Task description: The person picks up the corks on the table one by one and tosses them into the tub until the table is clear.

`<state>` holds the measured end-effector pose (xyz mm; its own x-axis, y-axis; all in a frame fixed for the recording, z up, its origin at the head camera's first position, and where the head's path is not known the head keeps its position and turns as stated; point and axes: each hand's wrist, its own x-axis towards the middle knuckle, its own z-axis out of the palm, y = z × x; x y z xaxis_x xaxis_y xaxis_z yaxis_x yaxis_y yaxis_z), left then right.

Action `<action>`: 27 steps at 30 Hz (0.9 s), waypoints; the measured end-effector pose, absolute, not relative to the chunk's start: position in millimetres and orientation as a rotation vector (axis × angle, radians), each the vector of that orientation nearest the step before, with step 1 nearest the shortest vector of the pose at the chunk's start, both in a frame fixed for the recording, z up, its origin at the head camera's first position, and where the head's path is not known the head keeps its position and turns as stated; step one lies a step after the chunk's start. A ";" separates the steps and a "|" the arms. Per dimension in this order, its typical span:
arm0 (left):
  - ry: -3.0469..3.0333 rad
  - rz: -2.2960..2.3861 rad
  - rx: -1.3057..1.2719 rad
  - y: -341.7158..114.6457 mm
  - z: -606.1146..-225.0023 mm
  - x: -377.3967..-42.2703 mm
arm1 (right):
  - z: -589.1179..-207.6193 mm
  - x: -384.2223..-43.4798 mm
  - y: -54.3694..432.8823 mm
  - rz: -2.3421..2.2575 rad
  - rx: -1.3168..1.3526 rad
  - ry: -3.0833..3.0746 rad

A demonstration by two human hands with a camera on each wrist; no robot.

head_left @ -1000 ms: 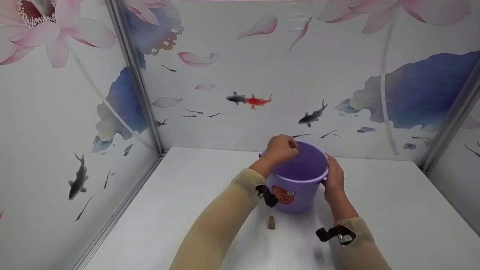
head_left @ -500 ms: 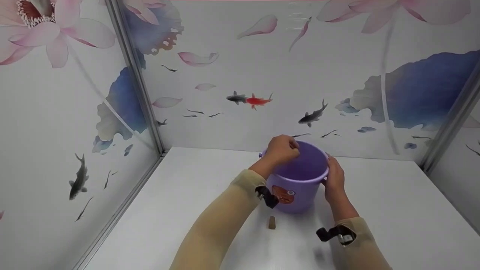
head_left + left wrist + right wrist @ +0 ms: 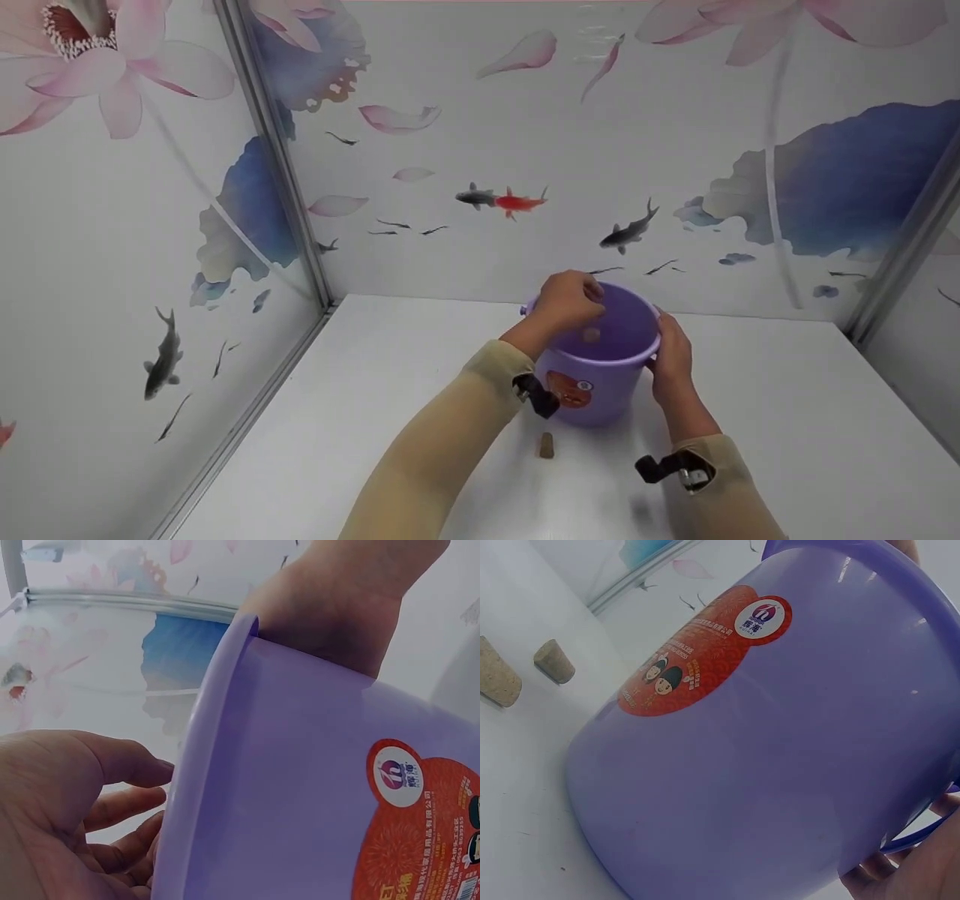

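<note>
A purple bucket with a red sticker stands on the white table. My left hand hovers over its near-left rim, fingers loosely curled; in the left wrist view its thumb is apart from the fingers. Just below this hand, against the bucket's inner wall, shows a small round tan piece, blurred. With my right hand I hold the bucket's right side at the rim, by the handle. A tapered cork stopper is on the table before the bucket.
In the right wrist view a second cork lies beside the first; the head view hides it. White panels printed with lotus and fish enclose the table at the back and sides, joined by metal corner posts.
The small tan piece has come into sight inside the bucket under my left hand. Both hands and the bucket stay nearly where they were; the whole head view shifts slightly.
</note>
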<state>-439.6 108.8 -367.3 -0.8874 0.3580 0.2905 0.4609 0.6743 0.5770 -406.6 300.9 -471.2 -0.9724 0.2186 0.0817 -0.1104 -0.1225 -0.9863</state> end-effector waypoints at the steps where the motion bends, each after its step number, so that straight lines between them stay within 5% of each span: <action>1: -2.732 -1.011 -0.672 108.6 -367.6 -438.8 | -471.1 -406.7 300.9 2.200 -0.122 -1.920; 27: -2.686 -0.909 -0.838 103.7 -370.0 -388.3 | -472.9 -409.2 300.5 2.233 -0.121 -1.900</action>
<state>-388.3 103.7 -370.0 -0.8239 0.4539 0.3393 0.5666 0.6537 0.5016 -409.2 300.5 -472.9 -0.9754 0.2088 0.0708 -0.1033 -0.1492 -0.9834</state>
